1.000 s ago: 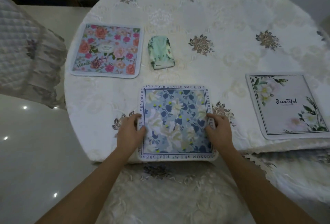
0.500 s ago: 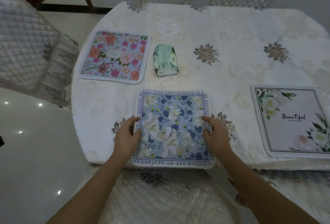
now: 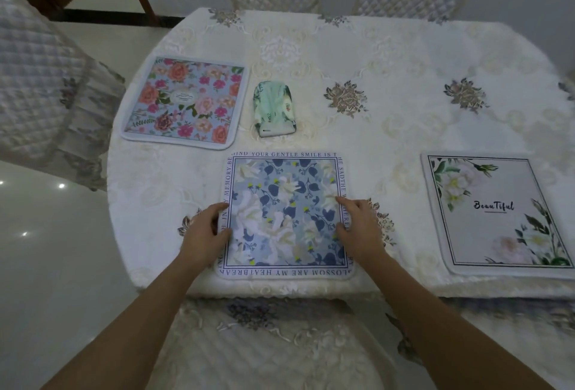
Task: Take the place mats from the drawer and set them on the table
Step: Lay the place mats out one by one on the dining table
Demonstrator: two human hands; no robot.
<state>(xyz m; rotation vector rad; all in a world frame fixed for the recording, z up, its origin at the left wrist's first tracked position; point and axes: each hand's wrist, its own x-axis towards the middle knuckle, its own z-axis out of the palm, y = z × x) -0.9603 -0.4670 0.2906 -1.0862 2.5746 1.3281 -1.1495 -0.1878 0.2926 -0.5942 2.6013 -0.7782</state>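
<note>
Three place mats lie flat on the round table (image 3: 404, 56) with its cream embroidered cloth, so the laying-out looks largely done, as far as this view goes. The square blue-and-white floral place mat with a lettered border (image 3: 284, 217) sits at the table's near edge and serves as the reference. The left hand (image 3: 203, 232) rests on its left border and the right hand (image 3: 361, 227) on its right border. The fingers of both are relaxed and lightly bent, pressing down on top and holding nothing. I judge this to be a last squaring-up of a mat already put down. I cannot tell whether any fingertip is tucked under an edge. Beyond that mat and to its left lies the rectangular mat printed with pink and orange roses (image 3: 183, 101). Well to its right lies the pale grey mat with white flowers and the word "Beautiful" (image 3: 494, 215), whose near right corner runs out of the picture. A small mint-green patterned object (image 3: 273, 109) sits just beyond the blue mat, and I cannot make out what it is. The drawer is not in view, so whether more mats wait there is unknown. The quilted chairs beyond the table suggest further places, and the table's right side is cut off.
</note>
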